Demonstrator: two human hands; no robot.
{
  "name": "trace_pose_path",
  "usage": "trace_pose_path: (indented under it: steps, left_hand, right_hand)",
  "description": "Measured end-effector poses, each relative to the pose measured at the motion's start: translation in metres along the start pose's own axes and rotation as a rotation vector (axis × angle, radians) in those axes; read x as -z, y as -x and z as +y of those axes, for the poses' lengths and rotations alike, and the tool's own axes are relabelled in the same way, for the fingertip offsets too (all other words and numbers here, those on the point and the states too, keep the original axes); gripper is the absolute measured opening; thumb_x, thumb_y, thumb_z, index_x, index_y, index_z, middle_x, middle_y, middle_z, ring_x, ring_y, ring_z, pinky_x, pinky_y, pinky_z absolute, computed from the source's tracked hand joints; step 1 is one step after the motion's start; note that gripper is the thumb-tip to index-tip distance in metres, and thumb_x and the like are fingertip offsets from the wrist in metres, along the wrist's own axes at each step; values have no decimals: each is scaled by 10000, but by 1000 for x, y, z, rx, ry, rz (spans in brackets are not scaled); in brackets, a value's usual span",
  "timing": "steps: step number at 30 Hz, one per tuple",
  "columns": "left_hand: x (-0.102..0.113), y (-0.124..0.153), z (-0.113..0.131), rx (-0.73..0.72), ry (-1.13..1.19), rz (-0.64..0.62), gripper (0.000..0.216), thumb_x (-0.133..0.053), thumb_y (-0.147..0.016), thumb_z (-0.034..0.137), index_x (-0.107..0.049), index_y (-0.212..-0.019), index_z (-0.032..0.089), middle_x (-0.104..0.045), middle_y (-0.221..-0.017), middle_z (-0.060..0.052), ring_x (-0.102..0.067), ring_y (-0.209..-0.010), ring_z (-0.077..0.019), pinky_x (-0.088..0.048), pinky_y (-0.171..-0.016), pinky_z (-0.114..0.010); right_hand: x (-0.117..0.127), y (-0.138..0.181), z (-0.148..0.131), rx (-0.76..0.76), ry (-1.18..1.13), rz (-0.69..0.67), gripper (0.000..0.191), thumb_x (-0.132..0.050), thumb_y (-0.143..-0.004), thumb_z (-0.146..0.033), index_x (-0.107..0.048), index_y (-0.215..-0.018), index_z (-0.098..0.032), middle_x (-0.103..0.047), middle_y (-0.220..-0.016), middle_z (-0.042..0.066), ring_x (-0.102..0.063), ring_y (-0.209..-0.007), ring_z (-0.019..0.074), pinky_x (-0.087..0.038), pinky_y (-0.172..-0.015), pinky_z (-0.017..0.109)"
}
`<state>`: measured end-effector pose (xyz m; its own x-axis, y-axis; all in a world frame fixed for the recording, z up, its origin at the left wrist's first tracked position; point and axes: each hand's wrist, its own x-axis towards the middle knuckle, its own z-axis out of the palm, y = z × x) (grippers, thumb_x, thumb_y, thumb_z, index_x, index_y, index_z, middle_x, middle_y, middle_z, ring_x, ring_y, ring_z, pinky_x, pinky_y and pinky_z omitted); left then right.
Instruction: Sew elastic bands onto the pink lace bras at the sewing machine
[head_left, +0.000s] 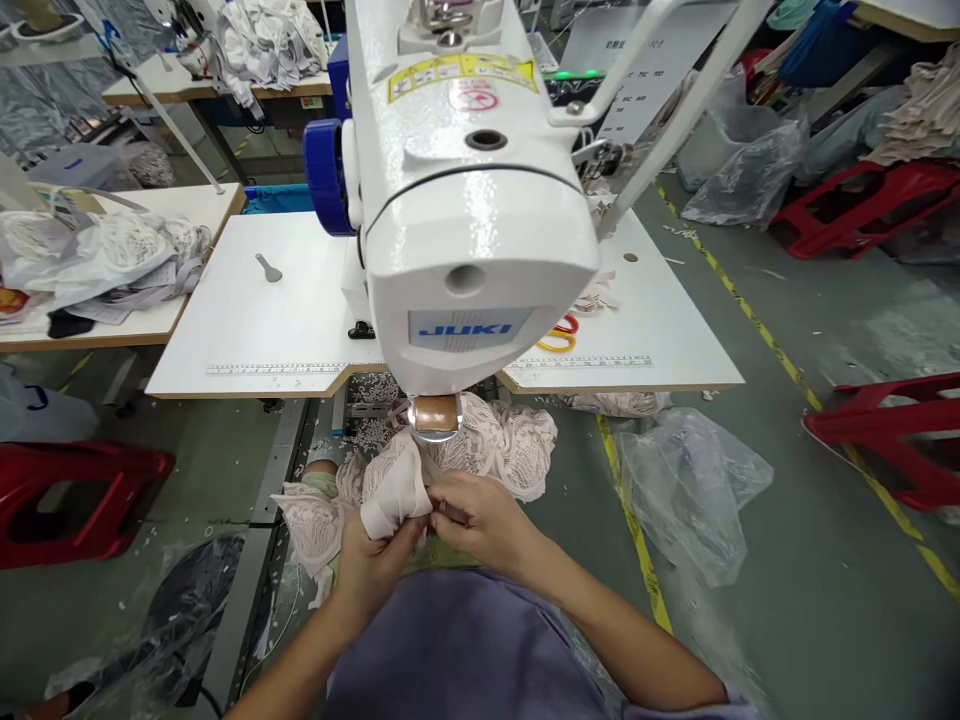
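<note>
A pale pink lace garment (499, 440) is bunched in my lap below the head of a white sewing machine (469, 190). My left hand (375, 560) is closed around a folded part of the lace. Beside it, my right hand (480, 520) pinches the same fabric at its edge, fingertips meeting those of the left hand. Both hands sit just beneath the machine's brown front piece (436, 415).
The white sewing table (262, 320) carries yellow and red scissors (559, 335) on its right part. Red stools stand at left (71, 500) and right (892, 430). Clear plastic bags (682, 490) lie on the floor by a yellow line. Fabric piles cover the table at left (105, 255).
</note>
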<state>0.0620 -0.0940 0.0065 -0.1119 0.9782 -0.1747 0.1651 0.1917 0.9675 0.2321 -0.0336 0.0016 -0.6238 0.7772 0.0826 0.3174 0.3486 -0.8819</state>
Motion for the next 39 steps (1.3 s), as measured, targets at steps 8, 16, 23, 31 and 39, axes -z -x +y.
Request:
trace_pose_path:
  steps: [8,16,23,31,39]
  left_hand:
    - [2,-9,1,194,113,-169,305,-690,-823,405,-752,-951,135,-742,-823,-58,-663,-779,-209,-529,-706,-285]
    - [9,-17,13,52,-146,-154,265,-614,-859,391,-694,-794,147,-634,-703,-11,-550,-687,-163,-474,-676,-272]
    - [6,-20,24,68,-69,-264,246,-594,-881,384,-674,-843,155,-633,-771,-22,-563,-749,-173,-479,-705,-271]
    - [-2,-17,32,74,-105,-295,234,-583,-889,353,-701,-856,154,-685,-814,-49,-628,-876,-232,-496,-798,-310]
    - [-1,-26,26,124,-78,-310,269,-640,-854,386,-697,-782,134,-714,-808,-52,-627,-792,-204,-493,-731,-287]
  right_hand:
    - [-4,2,5,-78,-39,79,105,-558,-784,-144,-610,-719,-208,-576,-701,-12,-540,-670,145,-389,-601,249]
    - [20,10,9,-297,-218,64,135,-548,-852,-206,-679,-880,-217,-651,-808,-3,-506,-628,122,-389,-583,243]
    - [24,15,0,-294,-117,33,84,-555,-838,-181,-491,-856,-232,-427,-596,-92,-365,-504,91,-266,-500,221]
    - [25,12,-7,-114,156,6,125,-492,-836,-119,-424,-830,-224,-458,-648,-64,-416,-562,114,-253,-548,245]
    - [32,5,-5,-249,72,-53,84,-594,-834,-189,-557,-908,-203,-598,-732,-33,-510,-635,126,-307,-593,240]
